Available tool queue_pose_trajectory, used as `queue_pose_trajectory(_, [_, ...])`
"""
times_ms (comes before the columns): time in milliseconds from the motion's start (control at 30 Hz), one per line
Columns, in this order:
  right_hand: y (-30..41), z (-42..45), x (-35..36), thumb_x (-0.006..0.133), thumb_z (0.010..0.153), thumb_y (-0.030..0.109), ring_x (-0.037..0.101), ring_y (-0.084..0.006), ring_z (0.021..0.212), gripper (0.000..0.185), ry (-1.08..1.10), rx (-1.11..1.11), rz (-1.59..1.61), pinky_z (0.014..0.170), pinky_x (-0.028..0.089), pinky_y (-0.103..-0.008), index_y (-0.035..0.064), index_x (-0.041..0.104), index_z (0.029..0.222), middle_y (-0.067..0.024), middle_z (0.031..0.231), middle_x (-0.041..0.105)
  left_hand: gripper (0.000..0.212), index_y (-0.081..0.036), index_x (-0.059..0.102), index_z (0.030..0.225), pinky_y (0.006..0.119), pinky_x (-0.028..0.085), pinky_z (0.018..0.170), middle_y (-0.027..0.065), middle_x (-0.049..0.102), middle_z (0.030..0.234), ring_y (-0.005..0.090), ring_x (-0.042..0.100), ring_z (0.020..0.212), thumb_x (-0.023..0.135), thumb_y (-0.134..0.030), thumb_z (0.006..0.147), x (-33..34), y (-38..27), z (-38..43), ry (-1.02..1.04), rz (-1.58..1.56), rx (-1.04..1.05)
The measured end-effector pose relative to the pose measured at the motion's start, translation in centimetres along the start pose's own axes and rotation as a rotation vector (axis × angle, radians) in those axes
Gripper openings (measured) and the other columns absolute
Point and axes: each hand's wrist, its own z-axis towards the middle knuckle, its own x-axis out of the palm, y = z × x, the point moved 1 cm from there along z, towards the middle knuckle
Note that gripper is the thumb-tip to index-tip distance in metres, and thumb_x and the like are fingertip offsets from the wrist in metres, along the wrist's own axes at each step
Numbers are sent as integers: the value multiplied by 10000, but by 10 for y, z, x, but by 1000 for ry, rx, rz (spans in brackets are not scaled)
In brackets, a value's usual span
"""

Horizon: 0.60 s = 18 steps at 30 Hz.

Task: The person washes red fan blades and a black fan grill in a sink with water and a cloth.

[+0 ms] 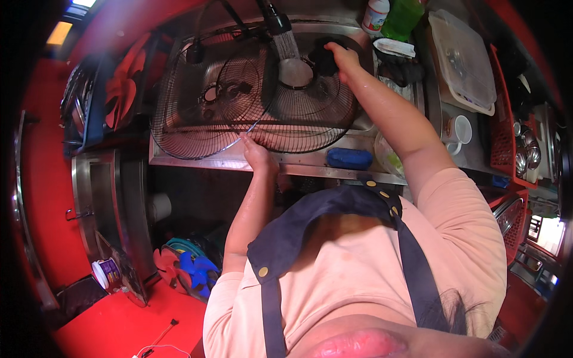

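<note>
Two round wire fan guards overlap across the steel sink. The right-hand fan guard (309,134) has a round centre plate (295,73), and water from the black faucet head (278,24) pours onto it. My left hand (258,154) grips the near rim where the guards meet. The other fan guard (188,138) spreads to the left over a sink basin. My right hand (345,60) presses a black scrubbing cloth (325,58) against the wires, right of the centre plate. The cloth's exact kind is too dark to tell.
A blue sponge (349,158) lies on the sink's front ledge. To the right stand a white mug (459,129), a lidded plastic container (465,62) and a red basket (501,125). Behind are a white bottle (375,15) and a green bottle (403,18). Red fan blades (121,103) stand left.
</note>
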Motion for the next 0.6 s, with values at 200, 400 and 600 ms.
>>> queue_pose_trajectory(200, [-12,6,21,698,804,391,621,-144,806,435,18,-266,-315,709,490,-285,-6,659,978,-60,863,667,593,-28,543,1110,311,531,678,58,619,940,175,627,808,339,-565,961,26,-17,6,192,153,-289])
queue_pose_trajectory(400, [-40,-74,84,634,827,452,368,-347,1311,318,788,-1140,-1159,1036,302,-572,263,688,1078,-9,1172,628,291,-79,548,1011,267,461,540,13,565,737,116,539,603,525,-364,955,37,-7,18,197,59,-53])
queue_pose_trajectory(600, [-47,8,109,641,815,461,543,-313,1096,367,674,-788,-1241,905,438,-440,263,669,1122,-91,1119,614,218,-77,518,932,262,403,453,7,527,694,104,482,533,614,-270,901,-10,7,44,320,-97,-187])
